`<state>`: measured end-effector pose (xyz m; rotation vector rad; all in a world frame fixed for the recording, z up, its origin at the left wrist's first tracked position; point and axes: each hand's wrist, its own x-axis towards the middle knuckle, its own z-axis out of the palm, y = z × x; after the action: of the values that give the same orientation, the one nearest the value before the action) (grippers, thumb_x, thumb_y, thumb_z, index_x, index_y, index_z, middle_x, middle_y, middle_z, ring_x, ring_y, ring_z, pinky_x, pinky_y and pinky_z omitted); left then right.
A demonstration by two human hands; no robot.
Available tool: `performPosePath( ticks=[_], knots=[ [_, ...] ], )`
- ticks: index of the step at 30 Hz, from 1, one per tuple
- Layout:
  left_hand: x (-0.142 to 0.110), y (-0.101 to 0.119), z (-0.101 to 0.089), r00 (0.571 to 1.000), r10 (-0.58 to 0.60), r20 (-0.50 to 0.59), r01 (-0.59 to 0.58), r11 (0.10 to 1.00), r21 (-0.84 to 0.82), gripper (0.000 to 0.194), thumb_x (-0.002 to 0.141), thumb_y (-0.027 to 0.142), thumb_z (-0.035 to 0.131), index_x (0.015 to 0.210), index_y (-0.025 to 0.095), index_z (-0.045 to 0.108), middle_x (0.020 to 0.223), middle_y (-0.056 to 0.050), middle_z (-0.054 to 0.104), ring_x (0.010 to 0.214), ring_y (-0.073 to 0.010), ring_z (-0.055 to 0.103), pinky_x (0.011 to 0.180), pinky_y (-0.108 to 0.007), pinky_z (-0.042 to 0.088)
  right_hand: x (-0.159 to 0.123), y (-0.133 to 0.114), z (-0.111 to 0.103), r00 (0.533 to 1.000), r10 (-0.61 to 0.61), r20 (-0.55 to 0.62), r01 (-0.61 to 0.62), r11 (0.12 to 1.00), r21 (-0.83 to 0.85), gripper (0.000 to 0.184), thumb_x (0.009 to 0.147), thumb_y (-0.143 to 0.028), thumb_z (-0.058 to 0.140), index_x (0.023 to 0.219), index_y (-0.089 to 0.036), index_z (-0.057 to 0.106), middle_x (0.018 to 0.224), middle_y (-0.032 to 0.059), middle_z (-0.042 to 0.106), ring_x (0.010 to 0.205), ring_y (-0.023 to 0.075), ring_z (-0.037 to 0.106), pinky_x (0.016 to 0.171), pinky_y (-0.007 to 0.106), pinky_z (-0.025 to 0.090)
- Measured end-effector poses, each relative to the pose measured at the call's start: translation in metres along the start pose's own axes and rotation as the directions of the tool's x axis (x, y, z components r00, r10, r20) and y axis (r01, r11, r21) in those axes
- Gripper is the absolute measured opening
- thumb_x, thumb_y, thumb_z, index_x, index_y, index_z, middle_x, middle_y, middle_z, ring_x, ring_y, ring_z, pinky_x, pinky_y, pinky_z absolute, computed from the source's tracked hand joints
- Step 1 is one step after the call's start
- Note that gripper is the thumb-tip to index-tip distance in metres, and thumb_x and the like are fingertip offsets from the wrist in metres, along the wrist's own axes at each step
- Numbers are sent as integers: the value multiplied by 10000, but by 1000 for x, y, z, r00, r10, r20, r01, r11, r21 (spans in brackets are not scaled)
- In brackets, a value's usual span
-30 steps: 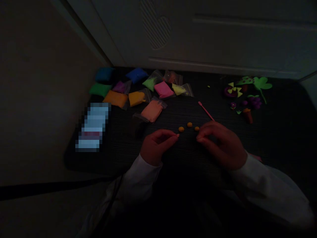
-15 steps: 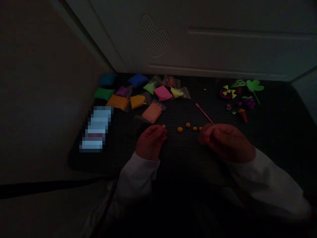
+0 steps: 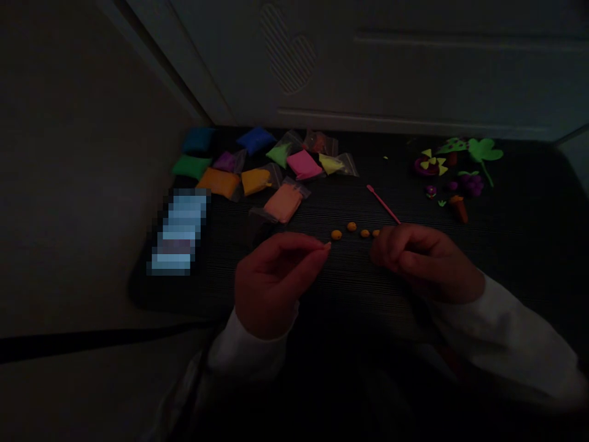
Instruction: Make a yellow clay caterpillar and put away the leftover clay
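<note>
Between thumb and forefinger, my left hand (image 3: 276, 279) pinches a tiny pale pink bit of clay (image 3: 327, 246). My right hand (image 3: 426, 261) is closed with its fingers curled together; whatever lies in them, if anything, is hidden. Several small yellow-orange clay balls (image 3: 336, 235) sit in a row on the dark table, between and just beyond my hands. The one at the right is partly covered by my right fingers. A pink modelling stick (image 3: 383, 204) lies behind my right hand, its lower end running out of sight there.
Bags of coloured clay, among them a peach one (image 3: 283, 202) and a pink one (image 3: 304, 166), lie at the back left. A lit phone (image 3: 179, 230) with a blurred screen is at the left. Clay pieces, including a green flower shape (image 3: 485, 150) and a purple cluster (image 3: 472, 183), lie at the right.
My left hand dipped left and turned, then came back right and higher toward the yellow-orange balls, still pinching the pink bit. My right hand shifted slightly right and its fingers curled in, uncovering more balls.
</note>
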<state>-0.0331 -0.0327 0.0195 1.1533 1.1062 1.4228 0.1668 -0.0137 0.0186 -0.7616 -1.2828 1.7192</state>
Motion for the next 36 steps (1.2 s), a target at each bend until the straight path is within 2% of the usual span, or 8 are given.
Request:
performPosePath(
  ticks=[4, 9, 12, 15, 21, 26, 32, 36],
  knots=[
    [-4, 22, 8, 968, 233, 94, -243, 962, 125, 175, 692, 55, 638, 785, 202, 655, 745, 36, 664, 709, -70, 608, 650, -167, 496, 0, 0, 0, 1000, -25, 2, 25, 999, -28, 73, 751, -287, 613, 727, -220, 598, 647, -12, 506, 638, 127, 478, 601, 310, 391],
    [-5, 27, 14, 921, 337, 197, -376, 900, 219, 195, 688, 31, 628, 824, 171, 635, 749, 12, 647, 713, -91, 593, 660, -216, 493, -4, -5, 5, 977, -199, -81, 177, 958, -224, 52, 755, -225, 609, 804, -241, 617, 717, 0, 549, 698, 138, 520, 612, 307, 422],
    [-6, 26, 15, 894, 354, 275, -423, 869, 256, 226, 671, 16, 634, 852, 153, 624, 761, -5, 644, 719, -105, 592, 664, -241, 493, -8, -10, 11, 903, -424, -67, 341, 803, -489, 197, 685, -162, 670, 860, -244, 632, 773, 11, 585, 761, 154, 544, 655, 316, 444],
    [-6, 25, 18, 868, 377, 322, -468, 837, 283, 248, 645, 9, 652, 860, 128, 617, 770, -32, 651, 737, -120, 597, 674, -255, 501, -12, -13, 14, 852, -521, 50, 438, 657, -614, 288, 645, -177, 706, 914, -243, 625, 800, 18, 615, 748, 165, 557, 662, 333, 458],
    [-4, 26, 23, 807, 433, 402, -581, 705, 407, 196, 666, 76, 658, 839, 155, 610, 762, -31, 680, 724, -129, 607, 676, -264, 509, -12, -12, 12, 834, -534, 143, 501, 622, -602, 296, 634, -209, 713, 911, -203, 610, 774, 31, 631, 715, 173, 571, 638, 339, 455],
    [-3, 30, 25, 762, 459, 456, -644, 607, 465, 187, 654, 94, 670, 823, 157, 619, 774, -38, 692, 719, -128, 616, 659, -243, 514, -15, -13, 16, 904, -421, 74, 372, 690, -621, 228, 685, -151, 656, 884, -245, 595, 769, 20, 640, 698, 179, 562, 682, 369, 427],
    [-2, 29, 26, 784, 429, 449, -619, 594, 514, 211, 665, 80, 652, 826, 216, 642, 793, -17, 696, 737, -145, 625, 674, -259, 499, -15, -15, 18, 942, -335, 25, 281, 743, -608, 136, 738, -138, 593, 811, -252, 586, 717, 15, 590, 690, 169, 539, 676, 357, 424],
    [-1, 19, 18, 828, 382, 410, -555, 658, 509, 210, 656, 83, 664, 834, 194, 645, 794, -23, 686, 753, -144, 617, 686, -252, 483, -15, -17, 17, 952, -306, 2, 247, 763, -597, 77, 766, -174, 572, 778, -251, 577, 706, 14, 558, 687, 161, 525, 682, 350, 414]
  ],
)
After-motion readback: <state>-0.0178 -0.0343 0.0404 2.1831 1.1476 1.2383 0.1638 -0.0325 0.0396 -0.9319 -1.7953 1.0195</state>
